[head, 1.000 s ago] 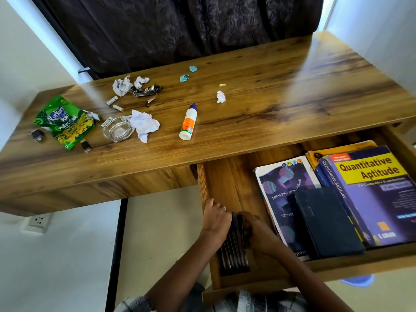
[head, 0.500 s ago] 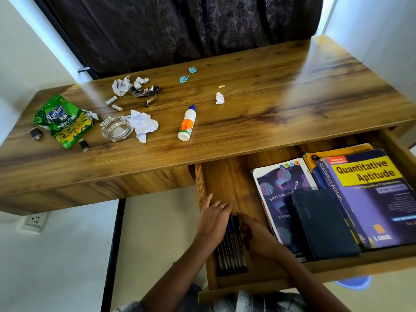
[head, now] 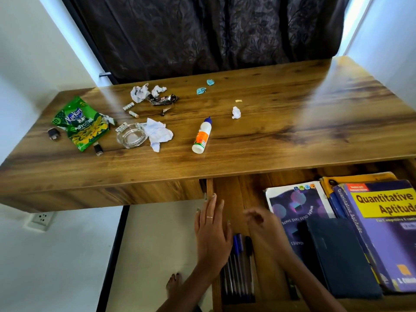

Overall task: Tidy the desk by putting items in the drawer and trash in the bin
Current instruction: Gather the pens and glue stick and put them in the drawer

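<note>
The open drawer (head: 234,194) under the wooden desk (head: 281,136) holds a row of several pens (head: 239,271) at its left side and books (head: 382,226) at its right. My left hand (head: 212,230) is flat, fingers apart, over the drawer's left wall, above the pens and holding nothing. My right hand (head: 265,226) hovers blurred just right of the pens, fingers loosely spread and empty. On the desk lie a glue bottle (head: 201,136), a green snack packet (head: 82,124), crumpled papers (head: 157,134), a glass ashtray (head: 131,138) and small scraps.
A dark notebook (head: 337,255) lies on the books in the drawer. Two small black items (head: 53,133) flank the packet. Dark curtains (head: 202,32) hang behind the desk. A wall socket (head: 41,218) sits low on the left. My foot (head: 173,284) is on the floor below.
Both hands have let go of the pens and lifted forward off them; the pens now lie in the drawer. The camera has tilted, showing more of the desk.
</note>
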Tool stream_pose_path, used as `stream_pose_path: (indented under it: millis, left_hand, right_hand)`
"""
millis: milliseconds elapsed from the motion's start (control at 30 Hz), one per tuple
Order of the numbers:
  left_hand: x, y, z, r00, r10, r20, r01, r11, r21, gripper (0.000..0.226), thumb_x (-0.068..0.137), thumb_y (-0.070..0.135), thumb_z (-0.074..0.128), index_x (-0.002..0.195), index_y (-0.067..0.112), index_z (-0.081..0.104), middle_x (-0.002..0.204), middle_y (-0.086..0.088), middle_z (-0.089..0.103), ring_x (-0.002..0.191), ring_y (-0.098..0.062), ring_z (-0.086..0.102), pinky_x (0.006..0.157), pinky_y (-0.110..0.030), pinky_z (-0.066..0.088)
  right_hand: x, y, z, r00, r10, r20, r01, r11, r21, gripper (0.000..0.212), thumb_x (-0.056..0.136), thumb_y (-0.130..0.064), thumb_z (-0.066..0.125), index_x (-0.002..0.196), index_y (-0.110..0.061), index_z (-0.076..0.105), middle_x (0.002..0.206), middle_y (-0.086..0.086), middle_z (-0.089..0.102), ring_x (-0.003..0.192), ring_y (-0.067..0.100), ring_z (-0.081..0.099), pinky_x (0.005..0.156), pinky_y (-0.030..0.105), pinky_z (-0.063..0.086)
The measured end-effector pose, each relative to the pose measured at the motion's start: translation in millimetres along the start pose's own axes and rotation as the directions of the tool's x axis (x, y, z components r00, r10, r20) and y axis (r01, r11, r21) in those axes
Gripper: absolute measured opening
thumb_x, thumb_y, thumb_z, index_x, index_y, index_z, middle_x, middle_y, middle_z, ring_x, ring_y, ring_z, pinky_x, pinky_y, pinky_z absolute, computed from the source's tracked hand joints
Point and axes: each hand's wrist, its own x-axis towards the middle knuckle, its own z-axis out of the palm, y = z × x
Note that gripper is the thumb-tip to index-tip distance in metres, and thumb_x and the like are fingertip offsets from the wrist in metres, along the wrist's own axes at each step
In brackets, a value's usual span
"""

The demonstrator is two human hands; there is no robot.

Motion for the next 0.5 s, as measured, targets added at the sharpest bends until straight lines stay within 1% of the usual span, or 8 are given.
stream_pose_path:
  millis: [133, 200, 267, 300, 333, 400, 467, 500]
  left_hand:
    - [1, -3, 2, 0.997, -0.072, 0.012, 0.072, 0.997, -0.015, 0.060, 0.090, 0.037, 0.037, 0.147, 0.019, 0.028, 0.155, 0.000, 0.025, 0.143, -0.017, 0.023, 0.114, -0.040, 0.020]
    - [2, -3, 3, 0.997, -0.074, 0.016, 0.074, 0.997, -0.019, 0.061, 0.090, 0.035, 0.038, 0.148, 0.018, 0.027, 0.155, 0.001, 0.025, 0.143, -0.016, 0.023, 0.114, -0.039, 0.022]
    - [2, -3, 4, 0.996, -0.088, 0.014, 0.088, 0.996, -0.020, 0.062, 0.090, 0.034, 0.039, 0.148, 0.019, 0.025, 0.156, 0.002, 0.024, 0.143, -0.015, 0.021, 0.115, -0.038, 0.021]
    - [2, -3, 4, 0.995, -0.096, 0.017, 0.096, 0.995, -0.022, 0.062, 0.090, 0.034, 0.039, 0.149, 0.019, 0.023, 0.156, 0.002, 0.023, 0.144, -0.014, 0.020, 0.115, -0.038, 0.020]
    - [1, -3, 4, 0.995, -0.101, 0.021, 0.102, 0.995, -0.022, 0.063, 0.090, 0.035, 0.038, 0.149, 0.019, 0.022, 0.156, 0.003, 0.022, 0.144, -0.013, 0.019, 0.115, -0.038, 0.020]
    - [2, -3, 3, 0.995, -0.101, 0.022, 0.102, 0.995, -0.023, 0.064, 0.089, 0.035, 0.038, 0.149, 0.019, 0.022, 0.156, 0.003, 0.022, 0.144, -0.013, 0.020, 0.115, -0.038, 0.021]
    - [4, -4, 3, 0.996, -0.088, 0.014, 0.089, 0.995, -0.036, 0.065, 0.087, 0.034, 0.039, 0.148, 0.017, 0.025, 0.155, 0.001, 0.026, 0.143, -0.015, 0.023, 0.114, -0.039, 0.024]
    - [5, -4, 3, 0.997, -0.083, 0.008, 0.083, 0.996, -0.041, 0.065, 0.087, 0.033, 0.040, 0.148, 0.016, 0.027, 0.154, 0.000, 0.028, 0.142, -0.015, 0.025, 0.114, -0.039, 0.025]
  right_hand:
    - [53, -45, -4, 0.982, -0.177, -0.062, 0.172, 0.983, -0.069, 0.017, 0.093, -0.013, 0.051, 0.105, -0.018, 0.062, 0.097, -0.010, 0.062, 0.084, 0.006, 0.061, 0.072, 0.017, 0.048]
    - [86, -67, 0, 0.963, -0.265, -0.048, 0.258, 0.959, -0.120, 0.018, 0.094, -0.013, 0.050, 0.108, -0.014, 0.061, 0.100, -0.003, 0.064, 0.083, 0.007, 0.060, 0.068, 0.014, 0.046]
    - [125, -87, 11, 0.951, -0.308, -0.037, 0.295, 0.935, -0.198, 0.023, 0.094, -0.013, 0.049, 0.115, -0.010, 0.058, 0.106, 0.004, 0.063, 0.087, 0.009, 0.056, 0.067, 0.011, 0.039]
    - [144, -95, 19, 0.951, -0.307, -0.048, 0.287, 0.927, -0.241, 0.028, 0.093, -0.016, 0.049, 0.120, -0.009, 0.054, 0.112, 0.008, 0.061, 0.094, 0.013, 0.055, 0.072, 0.015, 0.040]
    - [161, -102, 26, 0.955, -0.287, -0.067, 0.257, 0.922, -0.290, 0.035, 0.092, -0.020, 0.050, 0.126, -0.010, 0.049, 0.121, 0.011, 0.056, 0.105, 0.019, 0.052, 0.080, 0.022, 0.041]
    - [190, -113, 42, 0.974, -0.213, -0.075, 0.172, 0.914, -0.368, 0.050, 0.091, -0.031, 0.051, 0.138, -0.018, 0.036, 0.138, 0.014, 0.039, 0.124, 0.031, 0.039, 0.096, 0.040, 0.037]
    - [208, -118, 53, 0.984, -0.179, -0.015, 0.152, 0.874, -0.462, 0.058, 0.092, -0.040, 0.050, 0.144, -0.030, 0.026, 0.151, 0.016, 0.019, 0.136, 0.038, 0.022, 0.106, 0.049, 0.027]
    - [215, -116, 57, 0.985, -0.171, 0.028, 0.161, 0.842, -0.515, 0.058, 0.092, -0.043, 0.048, 0.144, -0.034, 0.024, 0.154, 0.017, 0.008, 0.139, 0.040, 0.013, 0.110, 0.051, 0.022]
